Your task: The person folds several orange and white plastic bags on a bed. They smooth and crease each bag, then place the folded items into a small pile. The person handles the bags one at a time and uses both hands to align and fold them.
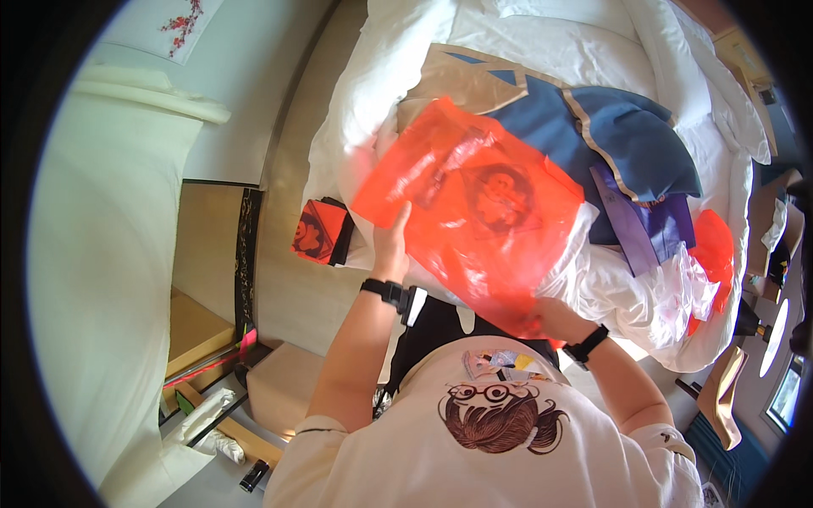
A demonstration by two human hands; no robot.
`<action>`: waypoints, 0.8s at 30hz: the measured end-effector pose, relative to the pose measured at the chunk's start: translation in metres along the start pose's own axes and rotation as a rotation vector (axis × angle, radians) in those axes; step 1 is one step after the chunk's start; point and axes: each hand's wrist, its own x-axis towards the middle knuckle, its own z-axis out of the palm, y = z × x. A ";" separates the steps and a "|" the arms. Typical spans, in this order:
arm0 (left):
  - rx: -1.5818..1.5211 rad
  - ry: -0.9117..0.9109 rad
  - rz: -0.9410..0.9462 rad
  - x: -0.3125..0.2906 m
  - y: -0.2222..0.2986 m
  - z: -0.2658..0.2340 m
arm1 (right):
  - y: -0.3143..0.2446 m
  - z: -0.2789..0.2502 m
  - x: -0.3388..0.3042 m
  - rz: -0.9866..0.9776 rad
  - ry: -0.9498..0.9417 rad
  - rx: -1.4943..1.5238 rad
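Observation:
A thin red plastic bag (440,203) with a dark printed figure is spread out in front of me over the bed. My left hand (391,245) holds its left edge, thumb on the near face and the other fingers hidden behind the plastic. Its lower right corner is bunched in my right hand (561,322), the fingers closed round it. Left of my left hand, a folded red square (317,230) with a dark print lies at the bed's edge, next to something black. Behind the bag lies a blue cloth piece (635,140) with beige trim.
White bedding (567,42) covers the bed. To the right lie a purple bag (648,224), a crumpled clear plastic bag (673,292) and another red bag (716,254). A pale curtain (110,254) hangs at the left, near a cardboard box (284,389) on the floor.

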 end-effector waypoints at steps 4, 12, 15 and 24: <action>0.091 0.064 -0.071 -0.012 -0.006 0.015 | 0.077 -0.012 -0.074 0.274 0.158 -0.236; 0.637 0.054 -0.429 -0.041 -0.054 -0.045 | 0.132 -0.027 -0.101 0.440 0.304 -0.296; 1.091 0.104 -0.315 -0.023 -0.056 -0.090 | 0.122 -0.031 -0.088 0.392 0.418 -0.345; 1.361 -0.162 0.126 0.050 -0.026 -0.042 | 0.088 0.019 -0.043 0.327 0.695 0.144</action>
